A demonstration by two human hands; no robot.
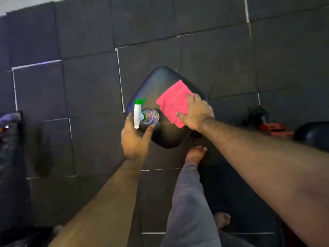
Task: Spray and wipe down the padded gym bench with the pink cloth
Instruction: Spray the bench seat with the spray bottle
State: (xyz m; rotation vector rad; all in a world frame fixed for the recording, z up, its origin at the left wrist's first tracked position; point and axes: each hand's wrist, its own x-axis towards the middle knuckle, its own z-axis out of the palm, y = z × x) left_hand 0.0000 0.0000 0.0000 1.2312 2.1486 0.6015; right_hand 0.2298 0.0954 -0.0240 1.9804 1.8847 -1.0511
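Observation:
The black padded bench pad [160, 86] is seen from above in the middle of the view. A pink cloth [171, 102] lies spread on its right half. My right hand [197, 113] presses flat on the cloth's near right corner. A clear spray bottle [151, 116] with a white trigger head and green nozzle stands on the pad's left side. My left hand [135, 139] sits just below the bottle with thumb and fingers spread on either side of the trigger. The fingers are not wrapped around the bottle.
Dark rubber floor tiles [89, 86] with pale seams surround the bench. My bare foot [195, 155] and grey trouser leg stand just below the pad. Red and black gear [267, 123] and another black pad [313, 134] lie at the right. Dark objects [10, 132] sit at the left edge.

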